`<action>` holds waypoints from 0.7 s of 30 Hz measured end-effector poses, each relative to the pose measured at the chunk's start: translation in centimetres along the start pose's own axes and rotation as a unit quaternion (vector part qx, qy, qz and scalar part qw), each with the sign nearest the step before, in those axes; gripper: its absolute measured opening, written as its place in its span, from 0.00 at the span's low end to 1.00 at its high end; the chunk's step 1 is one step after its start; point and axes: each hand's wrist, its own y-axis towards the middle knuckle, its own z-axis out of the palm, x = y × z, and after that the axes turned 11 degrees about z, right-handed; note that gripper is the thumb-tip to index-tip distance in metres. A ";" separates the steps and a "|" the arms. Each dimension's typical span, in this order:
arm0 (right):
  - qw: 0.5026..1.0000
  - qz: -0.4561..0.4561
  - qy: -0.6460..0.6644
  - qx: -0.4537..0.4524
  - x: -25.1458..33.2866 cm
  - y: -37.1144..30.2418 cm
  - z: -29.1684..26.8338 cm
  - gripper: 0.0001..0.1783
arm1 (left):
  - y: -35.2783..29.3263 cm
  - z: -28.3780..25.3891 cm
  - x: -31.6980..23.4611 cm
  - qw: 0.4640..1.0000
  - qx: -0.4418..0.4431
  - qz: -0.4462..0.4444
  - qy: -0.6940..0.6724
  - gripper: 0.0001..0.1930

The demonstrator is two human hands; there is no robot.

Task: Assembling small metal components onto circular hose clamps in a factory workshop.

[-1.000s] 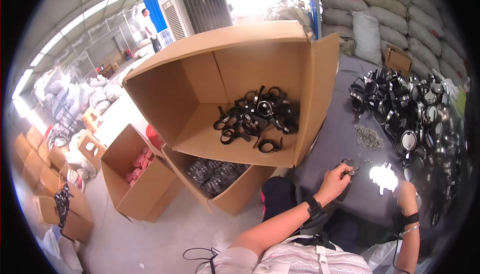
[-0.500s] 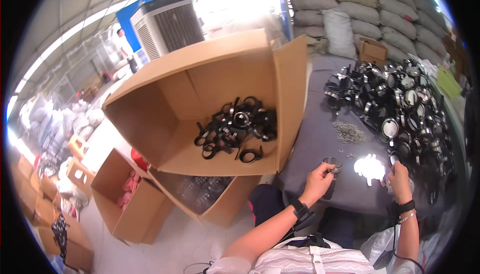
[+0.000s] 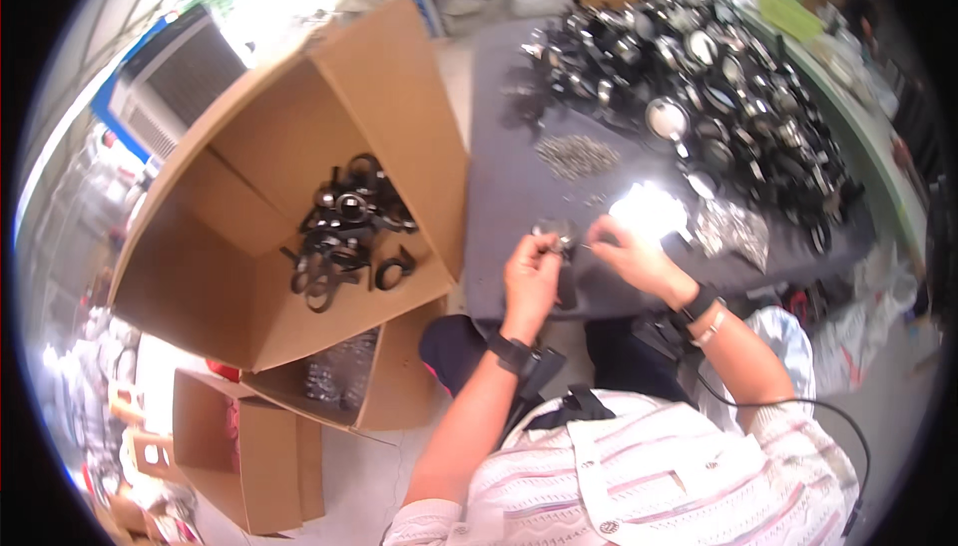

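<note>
Toward the near left corner of the grey bench (image 3: 499, 217), the left hand (image 3: 532, 274) pinches a shiny, dark ring-shaped part (image 3: 563, 233) at its fingertips. The right hand (image 3: 636, 257) is just right of that part, its fingers drawn narrow; whether they grip something small is too blurred to tell. Farther from the near edge than both hands lies a pile of small metal pieces (image 3: 577, 157). A heap of black and silver parts (image 3: 714, 97) spreads from the far edge along the right edge, with a clear bag (image 3: 734, 233) near the right hand.
</note>
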 end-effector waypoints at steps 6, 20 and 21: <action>0.998 -0.020 0.059 -0.004 -0.7 1.1 2.6 0.06 | 0.1 -0.3 -0.3 1.000 0.011 -0.012 0.003 0.09; 0.998 -0.061 0.021 -0.023 -1.1 2.1 3.2 0.03 | 0.0 -0.3 0.0 1.000 0.000 0.003 0.020 0.06; 0.997 -0.047 0.051 -0.023 -1.1 2.2 3.1 0.04 | 0.0 -0.3 0.0 1.000 -0.003 -0.006 0.022 0.07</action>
